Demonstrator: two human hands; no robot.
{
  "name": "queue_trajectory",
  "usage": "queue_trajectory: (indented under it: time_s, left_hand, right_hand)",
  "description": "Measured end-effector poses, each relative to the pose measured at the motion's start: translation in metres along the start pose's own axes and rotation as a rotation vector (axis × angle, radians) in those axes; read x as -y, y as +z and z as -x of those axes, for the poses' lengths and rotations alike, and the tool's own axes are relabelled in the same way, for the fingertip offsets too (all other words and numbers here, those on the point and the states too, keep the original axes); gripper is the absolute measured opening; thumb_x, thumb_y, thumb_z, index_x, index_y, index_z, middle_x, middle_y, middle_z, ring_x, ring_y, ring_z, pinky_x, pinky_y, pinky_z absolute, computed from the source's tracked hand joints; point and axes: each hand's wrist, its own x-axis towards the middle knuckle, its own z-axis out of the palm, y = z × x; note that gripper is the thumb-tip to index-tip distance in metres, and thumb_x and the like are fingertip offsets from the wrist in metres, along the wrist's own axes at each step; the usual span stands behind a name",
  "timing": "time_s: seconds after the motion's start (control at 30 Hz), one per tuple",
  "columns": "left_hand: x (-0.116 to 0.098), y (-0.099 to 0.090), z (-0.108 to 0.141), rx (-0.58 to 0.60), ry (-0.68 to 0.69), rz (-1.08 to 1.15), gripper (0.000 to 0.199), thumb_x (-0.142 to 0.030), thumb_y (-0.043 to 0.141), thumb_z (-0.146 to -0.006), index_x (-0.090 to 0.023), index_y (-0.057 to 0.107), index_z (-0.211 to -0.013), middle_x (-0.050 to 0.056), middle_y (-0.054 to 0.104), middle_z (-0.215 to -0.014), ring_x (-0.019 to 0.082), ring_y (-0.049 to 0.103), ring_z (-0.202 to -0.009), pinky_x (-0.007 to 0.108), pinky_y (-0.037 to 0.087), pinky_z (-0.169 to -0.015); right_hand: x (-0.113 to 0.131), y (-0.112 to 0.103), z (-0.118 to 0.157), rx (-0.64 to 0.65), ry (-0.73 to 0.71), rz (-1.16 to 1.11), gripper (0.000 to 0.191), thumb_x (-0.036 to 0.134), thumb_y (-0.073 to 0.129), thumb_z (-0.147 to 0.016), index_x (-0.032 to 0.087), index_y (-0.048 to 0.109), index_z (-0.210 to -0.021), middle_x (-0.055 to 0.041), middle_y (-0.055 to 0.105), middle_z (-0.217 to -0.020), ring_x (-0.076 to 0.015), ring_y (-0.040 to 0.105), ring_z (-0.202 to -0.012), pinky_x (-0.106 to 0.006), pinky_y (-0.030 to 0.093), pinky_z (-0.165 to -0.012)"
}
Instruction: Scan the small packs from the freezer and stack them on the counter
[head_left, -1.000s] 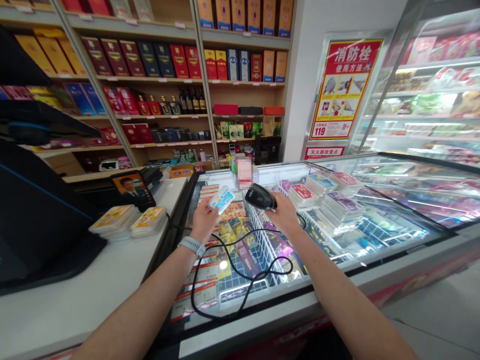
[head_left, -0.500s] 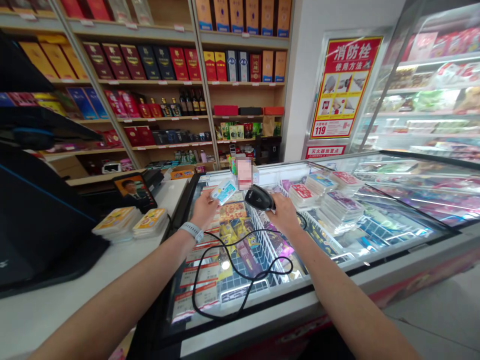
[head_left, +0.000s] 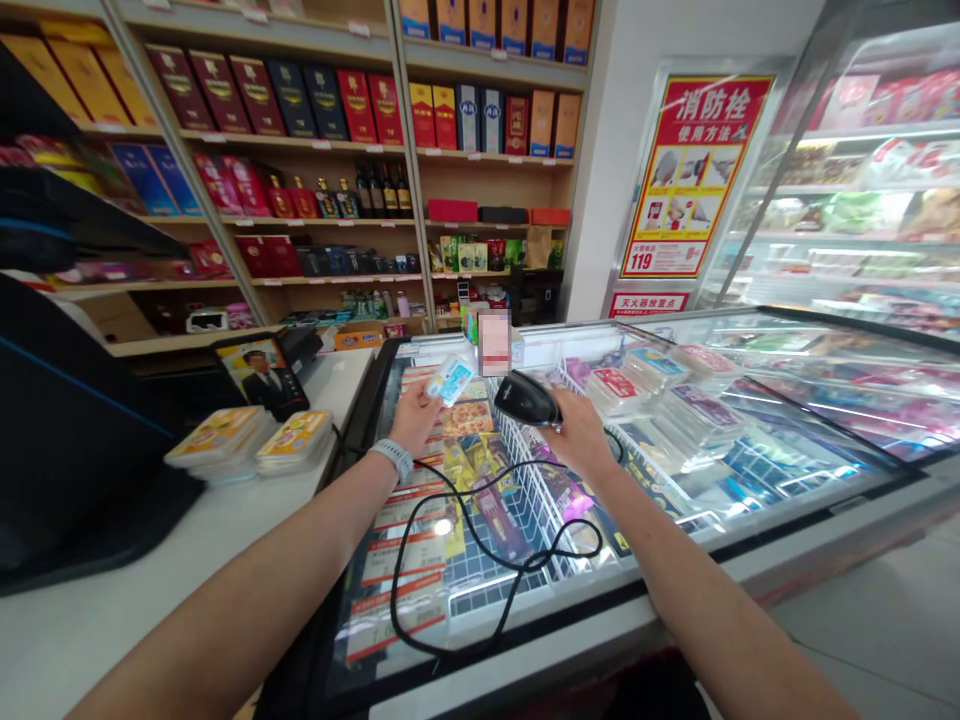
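My left hand is closed on a small clear plastic pack with a blue-and-white label, held tilted above the freezer's glass top. In my right hand is a black barcode scanner, its head pointing left toward the pack, a short gap apart from it. The scanner's black cable lies in loops across the glass. Right of my right hand, stacked flat packs with red, blue and purple labels rest on the freezer.
Two stacks of yellow-labelled packs stand on the white counter at left, beside a small screen and a dark machine. The glass-topped chest freezer holds wire baskets of goods. Shelves of boxes line the back wall.
The view has shifted slightly. The pack in my left hand is turned more upright, its label facing the scanner side. My right hand keeps hold of the scanner.
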Motion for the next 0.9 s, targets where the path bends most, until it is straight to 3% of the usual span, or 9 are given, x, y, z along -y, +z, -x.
queue_trajectory:
  time_s: [0.17,0.63,0.9]
  left_hand:
    - [0.0041,-0.0051,-0.0057,-0.070,-0.013,0.003,0.033,-0.009,0.064,-0.068,-0.019,0.055,-0.098,0.001,0.068,-0.092,0.011,0.067,-0.083,0.030,0.057,-0.077]
    - [0.0073,-0.0036,-0.0052,-0.048,-0.043,-0.011,0.033,-0.006,0.058,-0.071,-0.019,0.054,-0.102,0.000,0.066,-0.090,0.009,0.067,-0.080,0.028,0.057,-0.080]
    - [0.0070,-0.0038,-0.0051,-0.026,-0.053,0.053,0.038,-0.004,0.059,-0.070,-0.019,0.055,-0.104,0.002,0.068,-0.099,0.010,0.067,-0.087,0.029,0.056,-0.082]
  right_hand:
    - [0.0013,-0.0001,-0.0002,0.007,-0.015,-0.002,0.030,0.018,0.055,-0.075,0.018,0.059,-0.105,-0.0089,0.066,-0.097,-0.0261,0.059,-0.093,-0.038,0.043,-0.083]
    - [-0.0002,0.0007,0.0004,0.037,-0.006,0.021,0.033,0.016,0.055,-0.073,0.017,0.060,-0.106,-0.0097,0.066,-0.102,-0.0268,0.059,-0.095,-0.039,0.042,-0.086]
    - [0.0028,-0.0032,-0.0006,0.034,0.002,0.010,0.029,0.017,0.055,-0.076,0.016,0.060,-0.105,-0.0087,0.065,-0.097,-0.0255,0.058,-0.092,-0.036,0.041,-0.082]
